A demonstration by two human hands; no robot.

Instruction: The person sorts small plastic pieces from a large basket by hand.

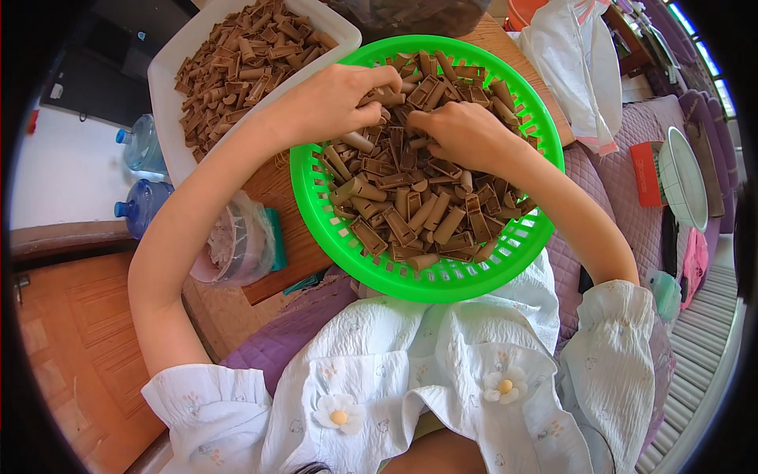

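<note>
A white crinkled top [347,355] with cloth flowers [338,412] is filling the foreground, its sleeves gathering near the elbows. Beyond it, the loose brown pieces [410,213] — short, half-round troughs and tubes — are lying heaped inside a green slotted basket [418,288], directly under and in front of both hands. They are sharing no common axis: several in the near half are slanting from lower left to upper right, while a paler tube [358,142] just below the left hand is running from upper left to lower right.

The left hand [341,99] is resting over the far left part of the heap, fingers half bent, thumb and fingertips slightly parted; it is lying nearer that tube than the right. The right hand [462,136] is sitting over the far middle, more closely curled, its fingertips pointing left toward the other hand. Whether either is gripping a piece, I cannot tell — the fingers are hiding what lies beneath them.

Outward, a white tub [167,103] of similar pieces is standing beyond the left forearm, a clear bucket [249,257] is standing left of the basket, and a white sack [580,71] is slumping to the far right.
</note>
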